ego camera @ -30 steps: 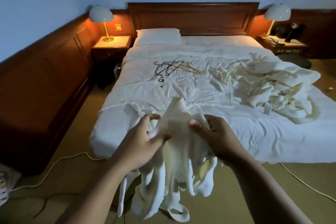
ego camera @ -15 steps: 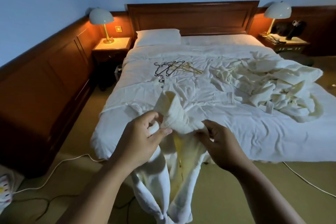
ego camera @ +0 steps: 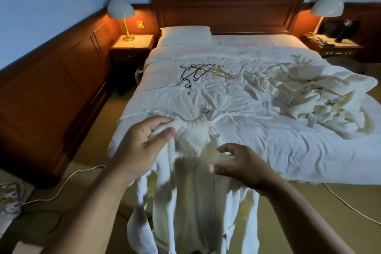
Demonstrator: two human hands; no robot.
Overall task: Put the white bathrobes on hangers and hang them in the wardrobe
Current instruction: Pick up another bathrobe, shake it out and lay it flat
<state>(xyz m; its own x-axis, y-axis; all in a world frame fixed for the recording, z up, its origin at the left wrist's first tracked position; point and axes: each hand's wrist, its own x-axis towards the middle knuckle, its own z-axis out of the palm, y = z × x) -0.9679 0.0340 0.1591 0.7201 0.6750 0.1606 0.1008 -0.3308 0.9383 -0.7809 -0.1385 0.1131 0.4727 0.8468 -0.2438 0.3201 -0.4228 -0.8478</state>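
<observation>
So there's one white ribbed bathrobe (ego camera: 191, 202) hanging off the near edge of the white-sheeted wooden bed (ego camera: 278, 150), top end bunched on the mattress. The left hand (ego camera: 142, 146) pinches that bunched top. The right hand (ego camera: 241, 165) sits apart from it, fingers curled at the cloth, and I honestly can't tell if it's gripping.

On the right there's a rumpled heap of white bathrobes (ego camera: 309, 97), uncountable. Farther up are tangled black wire hangers (ego camera: 191, 71) touching pale wooden hangers (ego camera: 220, 73). One white pillow (ego camera: 185, 32), and two dome-shaded brass lamps (ego camera: 121, 9), far left and far right.

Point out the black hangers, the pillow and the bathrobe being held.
black hangers (ego camera: 193, 72): head view, crossing wires.
pillow (ego camera: 185, 34): head view, top face centre.
held bathrobe (ego camera: 191, 136): head view, ribbed collar fold.
</observation>
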